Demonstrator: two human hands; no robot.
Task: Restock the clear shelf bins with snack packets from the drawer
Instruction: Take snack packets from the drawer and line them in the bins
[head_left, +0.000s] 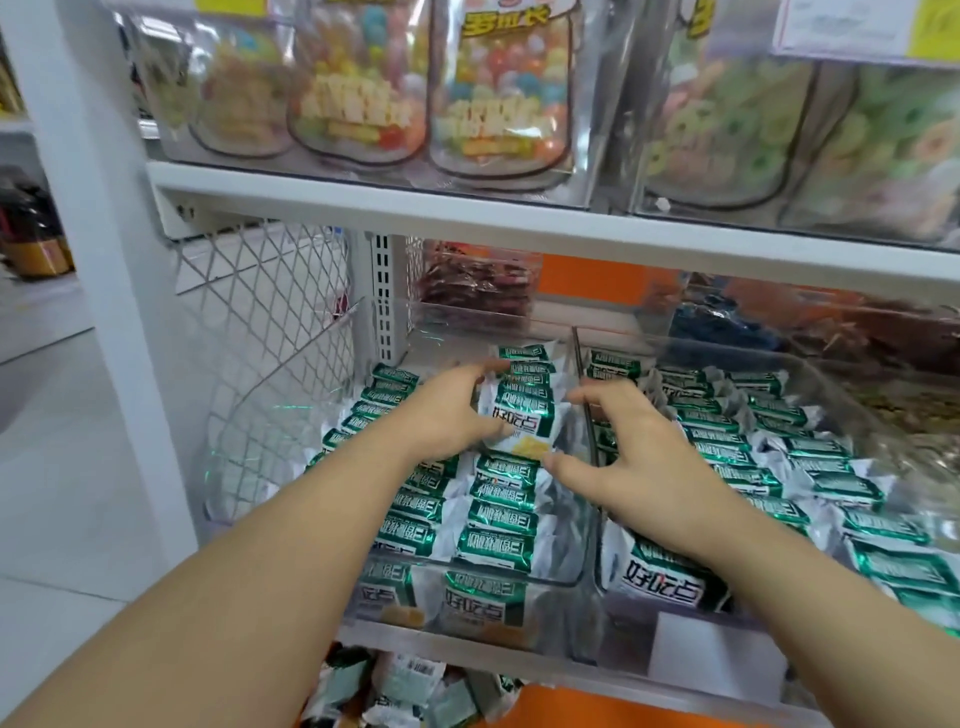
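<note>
Two clear shelf bins sit side by side on the lower shelf, the left bin (563, 574) and the right bin (800, 364), both holding rows of green-and-white snack packets (501, 517). My left hand (449, 410) grips a small stack of these packets (522, 415) above the left bin's back half, fingers over its top. My right hand (636, 460) is at the stack's right side by the divider between the bins, fingers curled, thumb touching the front packet's lower corner. More packets lie loose in the drawer (402, 686) below the shelf.
A white shelf board (467, 205) hangs close above the bins, carrying clear bags of coloured candy (501, 88). A wire mesh panel (270, 332) closes the shelf's left side. Darker snack bins (478, 286) stand behind. A white label (717, 660) is on the right bin's front.
</note>
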